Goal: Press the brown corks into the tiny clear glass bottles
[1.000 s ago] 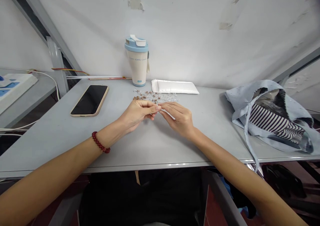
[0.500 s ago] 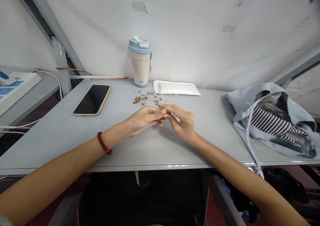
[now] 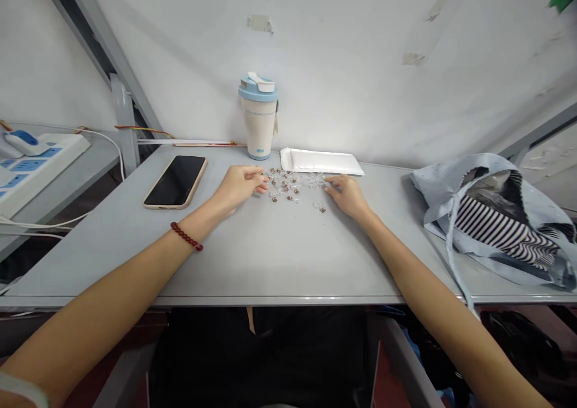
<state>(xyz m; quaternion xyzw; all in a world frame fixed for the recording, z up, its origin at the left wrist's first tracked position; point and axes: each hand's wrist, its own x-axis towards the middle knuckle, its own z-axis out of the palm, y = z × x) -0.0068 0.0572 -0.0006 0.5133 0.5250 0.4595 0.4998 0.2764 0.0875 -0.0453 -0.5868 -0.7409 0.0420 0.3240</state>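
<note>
Small brown beads and clear plastic pieces [image 3: 285,187] lie scattered on the grey table. Some of the clear pieces have a brown bead with them, such as the separate one [image 3: 320,207] nearer me. My left hand [image 3: 241,187], with a dark red bead bracelet [image 3: 186,236] on the wrist, is at the pile's left side, thumb and forefinger pinched together. What they hold, if anything, is too small to tell. At the right side, my right hand [image 3: 349,194] has its fingertips closed among the clear pieces. Anything between them cannot be made out.
Behind the pile lie a white padded envelope [image 3: 324,161] and a lidded cup [image 3: 259,116], by the wall. A phone [image 3: 177,181] lies left of my left hand. An open cloth bag [image 3: 500,216] sits at the right. A power strip [image 3: 40,166] is far left.
My hands were together in front of the pile; now they are apart, left hand at its left side, right hand at its right. A beaded piece now lies nearer me. The view shifted slightly.
</note>
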